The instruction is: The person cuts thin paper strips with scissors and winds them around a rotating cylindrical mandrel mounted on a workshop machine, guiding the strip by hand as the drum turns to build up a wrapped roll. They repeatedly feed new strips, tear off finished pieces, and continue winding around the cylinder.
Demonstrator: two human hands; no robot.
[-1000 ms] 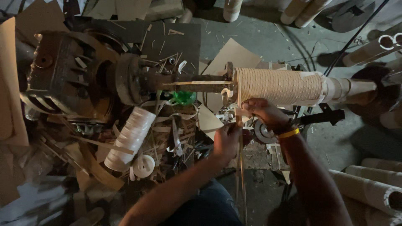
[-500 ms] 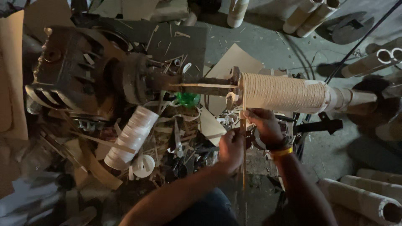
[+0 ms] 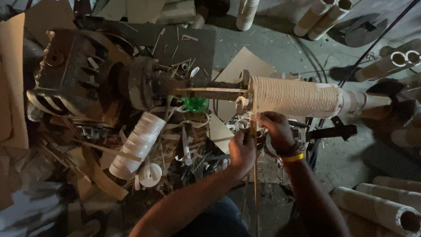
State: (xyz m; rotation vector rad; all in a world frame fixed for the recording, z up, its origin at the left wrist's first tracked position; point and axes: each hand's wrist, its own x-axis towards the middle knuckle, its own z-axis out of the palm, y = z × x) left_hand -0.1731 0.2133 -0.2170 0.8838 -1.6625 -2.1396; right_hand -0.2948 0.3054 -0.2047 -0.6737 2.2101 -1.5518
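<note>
A cardboard tube wound with pale strip [image 3: 294, 96] sits on a horizontal shaft [image 3: 210, 90] driven by a dark motor [image 3: 74, 74] at the left. A thin pale strip [image 3: 254, 175] runs from the tube's left end down toward me. My left hand [image 3: 242, 149] is closed around this strip just below the tube. My right hand [image 3: 274, 128], with a yellow band at the wrist, pinches the strip right under the tube's left end. A green object [image 3: 194, 104] hangs under the shaft.
A stack of white tape rolls [image 3: 138, 145] lies among paper scraps below the motor. Bare cardboard tubes [image 3: 381, 210] lie at the lower right, with others [image 3: 324, 13] at the top. Cardboard sheets [image 3: 13, 79] stand at the left. A black cable [image 3: 372, 46] crosses the floor.
My left hand has risen along the strip, closer to my right hand. The right hand stays at the tube's left end.
</note>
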